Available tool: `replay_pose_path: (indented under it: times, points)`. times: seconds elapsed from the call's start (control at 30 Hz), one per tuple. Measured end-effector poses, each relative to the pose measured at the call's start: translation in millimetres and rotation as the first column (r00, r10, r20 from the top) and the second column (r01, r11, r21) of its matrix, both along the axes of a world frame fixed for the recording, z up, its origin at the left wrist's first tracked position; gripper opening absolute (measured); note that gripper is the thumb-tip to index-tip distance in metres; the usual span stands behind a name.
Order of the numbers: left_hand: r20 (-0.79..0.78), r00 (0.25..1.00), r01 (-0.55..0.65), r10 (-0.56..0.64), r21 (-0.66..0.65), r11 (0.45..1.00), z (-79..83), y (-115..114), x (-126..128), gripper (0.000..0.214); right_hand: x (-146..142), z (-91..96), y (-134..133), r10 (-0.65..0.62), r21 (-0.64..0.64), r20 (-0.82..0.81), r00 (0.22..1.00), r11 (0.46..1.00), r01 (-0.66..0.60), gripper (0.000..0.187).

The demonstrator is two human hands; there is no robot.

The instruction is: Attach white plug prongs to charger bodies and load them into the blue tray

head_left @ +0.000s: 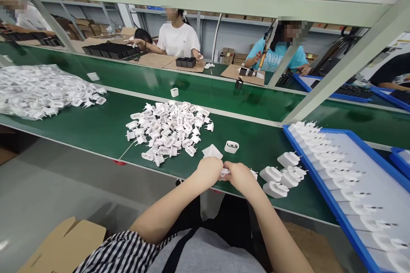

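My left hand (209, 170) and my right hand (239, 175) meet at the near edge of the green bench. Closed fingers of both hands grip a small white plastic charger part (225, 171), mostly hidden by them. Just beyond my left hand a white piece with a pointed outline (212, 152) shows; whether that hand touches it I cannot tell. An open-ended white charger housing (231, 147) lies a little farther away. Right of my right hand several white chargers with pins (278, 174) lie on their sides. A heap of white two-pin plug pieces (169, 130) spreads out to the left.
A blue-rimmed tray (315, 192) with rows of white chargers stands at the right. A clear bag of white plug parts (38, 89) lies far left. One white piece (174, 92) sits on the belt. Across it, people work with black boxes (110, 49). A slanted post (346, 55) rises at right.
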State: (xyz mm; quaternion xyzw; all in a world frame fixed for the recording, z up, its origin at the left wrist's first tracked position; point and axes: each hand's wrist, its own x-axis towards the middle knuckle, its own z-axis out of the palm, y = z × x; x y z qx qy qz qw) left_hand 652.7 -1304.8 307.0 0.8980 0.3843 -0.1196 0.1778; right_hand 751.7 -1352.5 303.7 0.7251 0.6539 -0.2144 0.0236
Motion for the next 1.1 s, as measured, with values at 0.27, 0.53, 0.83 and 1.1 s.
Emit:
replay_pose_path:
  times: [0.27, 0.53, 0.83, 1.1]
  points:
    - [0.103, 0.995, -0.005, -0.003, 0.07, 0.998, -17.2, -17, -14, 0.019, 2, -9.8, -15, 0.088, 0.089, -0.017, 0.996, 0.992, -0.086, 0.015]
    - [0.042, 0.999, 0.024, -0.02, -0.094, 0.995, -7.0, -3, -11, 0.02, 10, -5.2, 1, 0.015, -0.031, -0.189, 0.982, 0.999, -0.021, 0.015]
    - [0.049, 0.998, 0.034, -0.027, -0.145, 0.989, -9.0, 4, -13, 0.03, -1, -0.7, 1, 0.012, -0.048, -0.093, 0.996, 0.999, -0.017, 0.021]
    - [0.558, 0.829, 0.216, 0.022, -0.357, 0.909, -61.1, -10, 3, 0.097, 43, 1.7, -113, -0.427, 0.47, -0.249, 0.869, 0.732, 0.494, 0.03]
